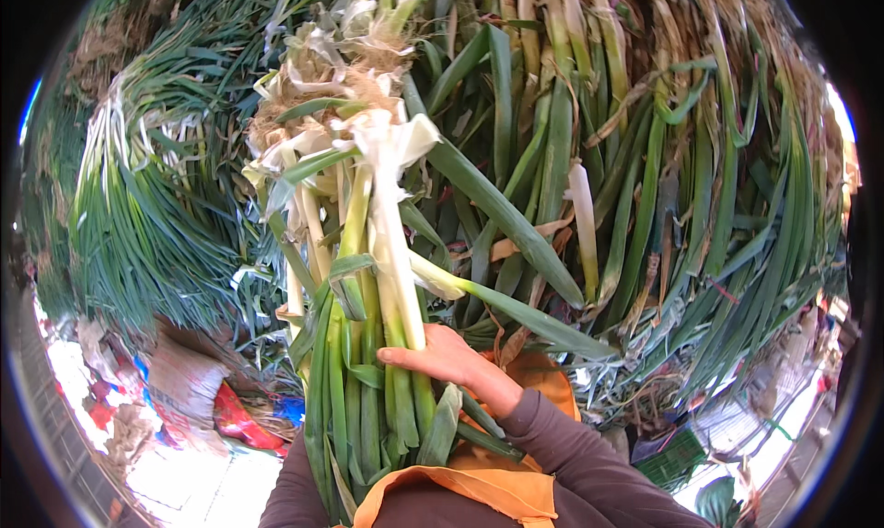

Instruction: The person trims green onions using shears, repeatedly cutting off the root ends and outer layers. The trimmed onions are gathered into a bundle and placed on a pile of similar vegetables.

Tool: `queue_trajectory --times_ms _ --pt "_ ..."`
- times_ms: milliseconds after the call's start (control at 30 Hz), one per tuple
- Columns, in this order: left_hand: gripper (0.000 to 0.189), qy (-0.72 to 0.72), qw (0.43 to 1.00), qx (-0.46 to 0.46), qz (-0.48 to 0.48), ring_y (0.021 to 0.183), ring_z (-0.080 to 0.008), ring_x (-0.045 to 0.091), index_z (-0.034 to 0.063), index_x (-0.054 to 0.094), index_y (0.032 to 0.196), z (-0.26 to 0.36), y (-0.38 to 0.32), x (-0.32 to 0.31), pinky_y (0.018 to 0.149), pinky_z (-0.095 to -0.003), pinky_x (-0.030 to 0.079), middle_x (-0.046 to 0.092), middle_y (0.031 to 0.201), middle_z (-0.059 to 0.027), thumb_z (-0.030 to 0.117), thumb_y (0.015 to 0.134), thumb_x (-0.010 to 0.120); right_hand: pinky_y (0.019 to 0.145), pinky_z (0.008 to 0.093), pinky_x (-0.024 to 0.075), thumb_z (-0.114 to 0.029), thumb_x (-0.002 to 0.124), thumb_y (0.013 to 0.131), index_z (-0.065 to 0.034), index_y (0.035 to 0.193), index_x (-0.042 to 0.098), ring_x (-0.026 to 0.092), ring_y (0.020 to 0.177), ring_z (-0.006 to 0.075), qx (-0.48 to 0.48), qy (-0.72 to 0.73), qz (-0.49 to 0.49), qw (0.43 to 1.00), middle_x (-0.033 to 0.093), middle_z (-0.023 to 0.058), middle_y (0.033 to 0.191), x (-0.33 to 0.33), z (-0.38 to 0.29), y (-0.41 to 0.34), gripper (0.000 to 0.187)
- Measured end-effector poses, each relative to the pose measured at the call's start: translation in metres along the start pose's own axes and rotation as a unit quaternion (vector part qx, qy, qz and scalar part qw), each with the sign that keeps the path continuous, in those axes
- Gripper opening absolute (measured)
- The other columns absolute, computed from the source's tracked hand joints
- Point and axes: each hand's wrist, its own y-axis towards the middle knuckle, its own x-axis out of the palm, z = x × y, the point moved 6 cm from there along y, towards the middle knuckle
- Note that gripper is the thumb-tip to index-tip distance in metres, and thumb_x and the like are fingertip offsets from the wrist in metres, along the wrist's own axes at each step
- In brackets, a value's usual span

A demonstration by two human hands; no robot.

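Observation:
A thick bunch of large green onions (404, 272) stands up before me, its white root ends away from me and its green leaves towards my apron. My right hand (445, 359) grips the bunch along its right side. The thumb lies across the stalks and the fingers are hidden behind them. My left hand is out of sight; only its dark sleeve (297, 486) shows, passing behind the leaves. Hairy roots and peeling pale skins (359, 93) cover the far end. One loose green leaf (532, 321) juts out to the right.
A heap of long green onions (566, 127) fills the back and right. Thinner green onions (152, 217) are piled at left. A woven sack (183, 383) and a red plastic wrapper (238, 414) lie at lower left. A green crate (673, 459) stands at lower right. My orange apron (476, 483) is below.

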Motion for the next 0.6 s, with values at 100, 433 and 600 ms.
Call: queue_trajectory --times_ms 100,433,600 --pt "0.059 -0.015 1.000 0.008 0.006 0.118 -0.0178 0.058 0.0044 0.048 0.144 -0.009 -0.001 -0.007 0.101 -0.0302 0.046 0.059 0.134 -0.0089 0.047 0.104 0.044 0.091 0.0405 0.0507 -0.067 0.068 0.076 -0.0061 0.131 0.060 0.068 0.103 0.0322 -0.059 -0.016 0.058 0.996 0.069 0.0184 0.113 -0.014 0.008 0.003 0.082" --pt "0.061 -0.087 0.994 0.055 0.024 0.120 -0.0182 0.058 0.0041 0.047 0.145 -0.031 -0.027 -0.046 0.103 -0.0302 0.045 0.058 0.136 -0.0093 0.049 0.104 0.043 0.084 0.0331 0.0535 -0.035 0.082 0.077 -0.0042 0.137 0.046 0.064 0.094 0.0164 -0.078 0.321 0.087 0.940 0.065 0.0080 0.107 -0.003 0.055 0.026 0.077" --pt "0.061 -0.100 0.990 0.098 0.009 0.121 -0.0183 0.057 0.0039 0.047 0.145 -0.014 -0.046 -0.050 0.104 -0.0303 0.045 0.058 0.136 -0.0095 0.050 0.104 0.042 0.078 0.0360 0.0583 -0.031 0.074 0.085 -0.0029 0.120 0.061 0.070 0.083 0.0209 0.015 0.476 -0.037 0.878 0.071 0.0092 0.099 0.040 0.052 0.028 0.047"
